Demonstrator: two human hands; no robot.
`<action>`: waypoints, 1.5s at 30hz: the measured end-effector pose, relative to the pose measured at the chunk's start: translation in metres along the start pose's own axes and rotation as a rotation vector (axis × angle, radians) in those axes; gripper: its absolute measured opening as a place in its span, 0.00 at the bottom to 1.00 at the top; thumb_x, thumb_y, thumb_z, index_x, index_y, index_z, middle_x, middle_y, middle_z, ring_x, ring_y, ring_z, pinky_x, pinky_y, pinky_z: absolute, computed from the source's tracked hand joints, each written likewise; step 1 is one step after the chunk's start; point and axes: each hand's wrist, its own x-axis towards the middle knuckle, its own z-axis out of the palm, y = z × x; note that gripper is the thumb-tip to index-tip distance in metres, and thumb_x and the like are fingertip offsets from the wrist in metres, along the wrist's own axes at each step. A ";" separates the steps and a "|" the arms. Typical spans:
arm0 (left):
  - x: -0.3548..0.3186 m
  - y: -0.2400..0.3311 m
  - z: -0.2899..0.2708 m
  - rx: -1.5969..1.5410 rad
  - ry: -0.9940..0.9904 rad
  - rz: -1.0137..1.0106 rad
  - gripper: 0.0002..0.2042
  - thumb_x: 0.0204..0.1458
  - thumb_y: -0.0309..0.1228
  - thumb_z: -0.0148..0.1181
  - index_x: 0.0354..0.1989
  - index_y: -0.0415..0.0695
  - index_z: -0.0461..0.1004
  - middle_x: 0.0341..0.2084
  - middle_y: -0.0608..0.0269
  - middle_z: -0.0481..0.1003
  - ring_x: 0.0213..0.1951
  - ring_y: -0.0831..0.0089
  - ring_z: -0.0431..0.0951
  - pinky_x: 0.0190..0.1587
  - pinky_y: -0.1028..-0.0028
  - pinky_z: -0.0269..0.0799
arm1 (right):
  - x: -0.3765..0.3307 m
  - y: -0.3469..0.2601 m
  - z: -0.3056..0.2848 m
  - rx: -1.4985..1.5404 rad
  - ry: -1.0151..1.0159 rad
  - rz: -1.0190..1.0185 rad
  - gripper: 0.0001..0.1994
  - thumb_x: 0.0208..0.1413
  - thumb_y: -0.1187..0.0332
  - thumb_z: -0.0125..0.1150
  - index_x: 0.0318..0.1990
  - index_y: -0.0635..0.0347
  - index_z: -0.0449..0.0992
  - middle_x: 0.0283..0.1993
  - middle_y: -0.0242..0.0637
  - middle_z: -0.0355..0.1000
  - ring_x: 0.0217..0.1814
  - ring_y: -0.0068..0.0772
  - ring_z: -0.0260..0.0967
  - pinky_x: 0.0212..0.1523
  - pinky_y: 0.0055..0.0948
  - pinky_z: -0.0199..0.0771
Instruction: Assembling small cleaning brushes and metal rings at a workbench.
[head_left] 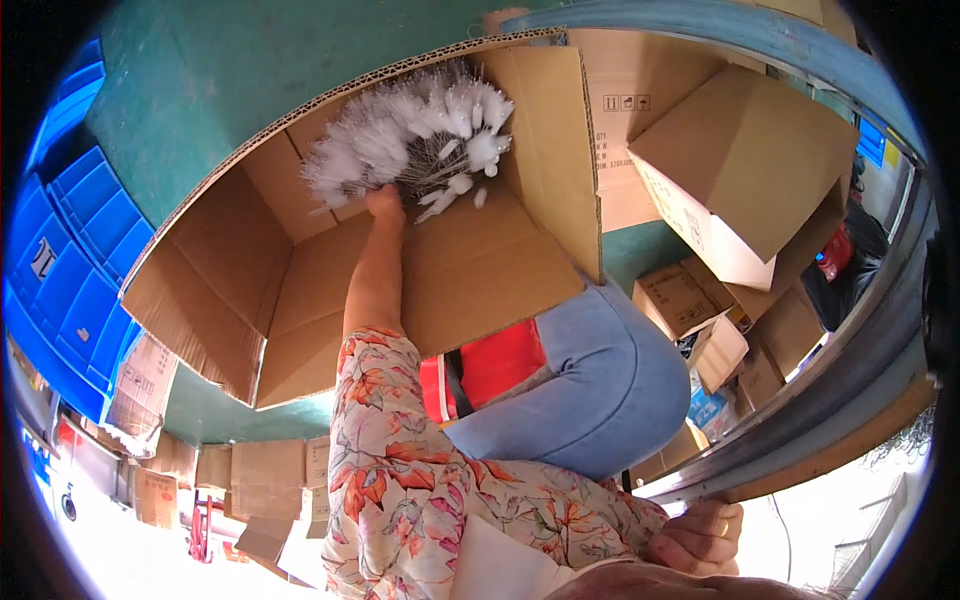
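Observation:
My left hand [385,203] reaches deep into a large open cardboard box [330,290] and grips a bunch of white bristle brushes [415,135] by their thin wire stems. The brush heads fan out above the hand against the box's far corner. My floral-sleeved forearm runs down the middle of the box. My right hand [700,535], with a ring on one finger, is closed over the edge of a metal-rimmed wooden ledge [800,440] at the lower right.
Blue plastic crates [70,250] are stacked at the left on a green floor [230,80]. Several cardboard cartons [740,160] stand at the right, smaller ones [250,470] at the lower left. My jeans-clad knee [600,380] and a red object [490,365] press against the box.

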 end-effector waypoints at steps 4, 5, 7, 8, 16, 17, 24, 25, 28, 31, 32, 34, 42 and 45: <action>0.011 -0.002 -0.026 -0.081 -0.280 -0.225 0.21 0.39 0.29 0.60 0.43 0.32 0.70 0.41 0.54 0.74 0.40 0.61 0.75 0.43 0.68 0.68 | -0.010 0.008 -0.001 0.010 0.005 0.023 0.07 0.35 0.72 0.63 0.24 0.57 0.72 0.22 0.27 0.68 0.23 0.26 0.66 0.27 0.25 0.63; 0.002 0.000 -0.026 0.179 -0.382 0.018 0.20 0.39 0.30 0.60 0.42 0.33 0.71 0.40 0.53 0.74 0.40 0.60 0.75 0.43 0.67 0.68 | -0.009 0.006 0.000 -0.014 0.000 0.029 0.07 0.35 0.72 0.63 0.24 0.57 0.72 0.22 0.28 0.68 0.23 0.26 0.66 0.27 0.25 0.63; -0.017 0.021 -0.038 0.447 -0.471 0.273 0.18 0.39 0.31 0.61 0.40 0.35 0.71 0.40 0.52 0.74 0.41 0.58 0.75 0.43 0.66 0.68 | -0.012 0.013 0.005 -0.026 0.004 0.038 0.07 0.35 0.72 0.63 0.24 0.57 0.72 0.22 0.28 0.68 0.23 0.26 0.66 0.27 0.25 0.63; -0.043 0.041 -0.032 0.800 -0.599 0.295 0.18 0.39 0.32 0.62 0.39 0.37 0.72 0.38 0.51 0.74 0.40 0.58 0.74 0.43 0.65 0.68 | -0.013 0.013 0.007 -0.043 -0.001 0.055 0.07 0.35 0.71 0.63 0.24 0.57 0.72 0.22 0.28 0.68 0.23 0.26 0.66 0.27 0.25 0.63; -0.105 0.097 -0.027 0.540 -0.393 0.874 0.13 0.35 0.31 0.63 0.32 0.43 0.74 0.35 0.52 0.71 0.40 0.55 0.71 0.42 0.61 0.67 | -0.012 0.012 0.010 -0.027 0.026 0.009 0.07 0.35 0.71 0.63 0.25 0.57 0.72 0.22 0.28 0.68 0.23 0.26 0.66 0.27 0.25 0.63; -0.107 0.092 -0.022 0.732 -0.370 0.933 0.13 0.35 0.30 0.63 0.32 0.43 0.74 0.35 0.53 0.69 0.41 0.55 0.69 0.42 0.61 0.67 | -0.012 0.012 0.010 -0.029 0.028 0.007 0.07 0.35 0.71 0.63 0.25 0.57 0.72 0.22 0.28 0.68 0.23 0.26 0.66 0.27 0.25 0.64; -0.109 0.066 -0.002 0.860 -0.244 1.031 0.14 0.37 0.30 0.62 0.34 0.44 0.72 0.36 0.53 0.66 0.43 0.53 0.65 0.43 0.61 0.66 | -0.012 0.014 0.012 -0.036 0.040 0.002 0.07 0.35 0.71 0.63 0.25 0.57 0.72 0.22 0.28 0.68 0.23 0.26 0.66 0.27 0.25 0.64; -0.107 0.065 -0.006 0.864 -0.245 1.028 0.14 0.37 0.30 0.62 0.34 0.44 0.72 0.36 0.53 0.66 0.43 0.53 0.65 0.43 0.61 0.66 | -0.013 0.014 0.012 -0.034 0.042 0.003 0.07 0.35 0.71 0.63 0.25 0.57 0.72 0.22 0.28 0.68 0.23 0.26 0.66 0.27 0.25 0.64; -0.100 0.062 -0.022 0.714 -0.277 1.106 0.09 0.42 0.29 0.60 0.32 0.43 0.72 0.35 0.52 0.67 0.40 0.52 0.67 0.41 0.62 0.67 | -0.015 0.016 0.014 -0.036 0.054 0.000 0.07 0.35 0.71 0.63 0.25 0.57 0.72 0.22 0.28 0.68 0.23 0.26 0.66 0.27 0.25 0.64; -0.080 0.042 -0.052 0.419 -0.158 1.029 0.07 0.51 0.29 0.54 0.32 0.38 0.68 0.29 0.53 0.68 0.29 0.57 0.70 0.33 0.65 0.71 | -0.014 0.017 0.017 -0.032 0.074 -0.016 0.07 0.36 0.71 0.63 0.25 0.57 0.72 0.22 0.28 0.68 0.23 0.26 0.66 0.27 0.25 0.64; -0.086 0.042 -0.050 0.412 -0.172 1.020 0.07 0.51 0.29 0.54 0.32 0.38 0.68 0.29 0.53 0.68 0.29 0.57 0.70 0.33 0.65 0.71 | -0.016 0.017 0.018 -0.042 0.069 -0.003 0.07 0.36 0.71 0.63 0.25 0.57 0.72 0.22 0.28 0.68 0.23 0.26 0.66 0.27 0.25 0.64; -0.102 0.051 -0.039 0.141 -0.148 0.379 0.08 0.54 0.30 0.52 0.31 0.37 0.67 0.25 0.58 0.69 0.24 0.66 0.71 0.26 0.69 0.72 | -0.019 0.018 0.017 -0.076 0.057 0.020 0.07 0.36 0.70 0.63 0.25 0.57 0.72 0.22 0.28 0.68 0.23 0.26 0.66 0.27 0.25 0.64; -0.027 0.007 -0.057 0.384 -0.144 0.230 0.13 0.43 0.31 0.62 0.32 0.36 0.68 0.23 0.58 0.73 0.28 0.67 0.74 0.34 0.67 0.72 | -0.015 0.017 0.018 -0.059 0.094 -0.033 0.07 0.36 0.70 0.63 0.26 0.57 0.72 0.22 0.28 0.68 0.23 0.26 0.67 0.27 0.25 0.64; -0.062 0.020 -0.034 0.321 -0.142 0.111 0.16 0.35 0.30 0.64 0.34 0.39 0.70 0.25 0.56 0.75 0.31 0.63 0.76 0.39 0.66 0.70 | -0.017 0.017 0.020 -0.069 0.095 -0.023 0.07 0.36 0.70 0.62 0.26 0.57 0.72 0.22 0.28 0.68 0.23 0.26 0.67 0.27 0.25 0.64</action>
